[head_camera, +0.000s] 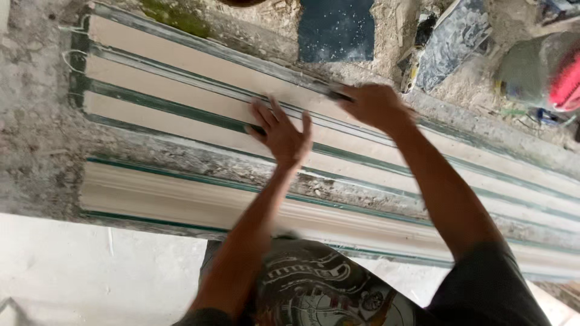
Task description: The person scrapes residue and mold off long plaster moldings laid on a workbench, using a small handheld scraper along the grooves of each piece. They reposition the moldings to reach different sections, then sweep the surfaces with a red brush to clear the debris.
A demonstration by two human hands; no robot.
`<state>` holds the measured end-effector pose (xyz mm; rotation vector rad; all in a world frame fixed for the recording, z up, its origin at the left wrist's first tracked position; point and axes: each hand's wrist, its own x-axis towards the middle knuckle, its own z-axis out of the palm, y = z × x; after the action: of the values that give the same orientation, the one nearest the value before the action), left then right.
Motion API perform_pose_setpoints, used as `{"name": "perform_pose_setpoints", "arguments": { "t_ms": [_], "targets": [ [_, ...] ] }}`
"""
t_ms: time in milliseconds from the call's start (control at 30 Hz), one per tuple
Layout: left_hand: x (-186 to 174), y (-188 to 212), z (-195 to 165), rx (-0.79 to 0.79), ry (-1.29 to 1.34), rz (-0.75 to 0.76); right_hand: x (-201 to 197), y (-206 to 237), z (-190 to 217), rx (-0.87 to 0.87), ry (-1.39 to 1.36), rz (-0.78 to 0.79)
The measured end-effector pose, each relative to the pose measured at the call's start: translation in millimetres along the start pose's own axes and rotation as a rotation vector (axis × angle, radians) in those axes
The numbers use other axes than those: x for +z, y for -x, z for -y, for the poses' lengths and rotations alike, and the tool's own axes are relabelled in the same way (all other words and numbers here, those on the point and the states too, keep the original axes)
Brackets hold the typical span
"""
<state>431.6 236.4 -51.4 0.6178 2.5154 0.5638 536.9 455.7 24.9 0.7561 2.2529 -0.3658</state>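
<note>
The long strips under the left hand look like smooth, matt cream tile or stone with dull green edges. Between them runs rough, crumbly grey mortar. The right hand grips a thin dark tool, material unclear. At 12 o'clock lies a dark blue slab, speckled with dust. At 7 o'clock the floor is pale, smooth and matt.

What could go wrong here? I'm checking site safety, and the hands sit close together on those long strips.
The left hand lies flat on a pale strip close to the dark tool in the right hand; a slip might reach the fingers. Rubble between the strips may let them rock.
</note>
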Motion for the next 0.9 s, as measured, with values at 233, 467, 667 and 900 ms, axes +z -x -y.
{"name": "perform_pose_setpoints", "arguments": {
  "t_ms": [233,467,667,900],
  "targets": [
    [-101.9,-118.2,108.5,-0.029,-0.251,-0.126,25.6,72.4,-84.9,0.117,0.031,-0.103],
    [-112.8,-116.9,100.6,0.069,-0.228,-0.175,-3.3,-23.2,9.2,-0.078,0.150,-0.034],
    [-110.0,-119.8,102.1,0.055,-0.238,-0.182,-22.0,51.7,-33.3,0.090,0.149,0.054],
    [-109.0,-122.5,102.0,0.061,-0.252,-0.207,-29.6,-26.5,46.6,-0.083,0.200,0.071]
  ]
}}
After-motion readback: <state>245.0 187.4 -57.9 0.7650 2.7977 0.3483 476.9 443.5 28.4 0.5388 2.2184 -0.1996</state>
